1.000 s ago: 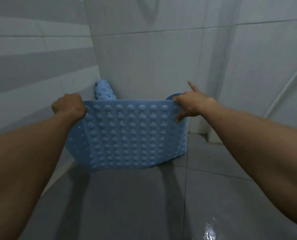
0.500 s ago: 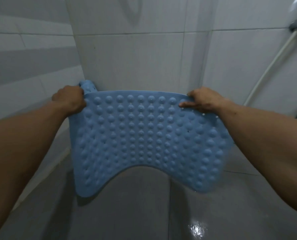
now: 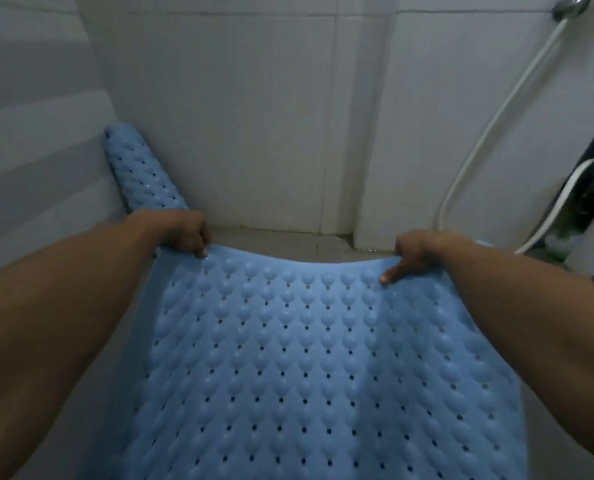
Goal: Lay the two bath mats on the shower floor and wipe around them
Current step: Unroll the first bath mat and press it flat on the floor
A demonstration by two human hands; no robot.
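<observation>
A light blue bath mat (image 3: 302, 368) with rows of bumps and small holes stretches out between my arms, its far edge sagging in the middle. My left hand (image 3: 181, 232) grips the far left corner. My right hand (image 3: 415, 256) pinches the far right corner, thumb on top. A second blue mat (image 3: 139, 171), rolled up, leans in the left corner against the wall behind my left hand. Whether the spread mat touches the floor is hidden.
White tiled walls (image 3: 254, 116) close in ahead and to the left. A strip of grey floor (image 3: 288, 242) shows beyond the mat. A white shower hose (image 3: 489, 123) hangs on the right wall, with dark objects and a green bottle (image 3: 562, 244) below it.
The mat has gone from hanging upright in front of me to spread out flat and low. Both hands moved down and forward, still holding its corners. The view tilted downward.
</observation>
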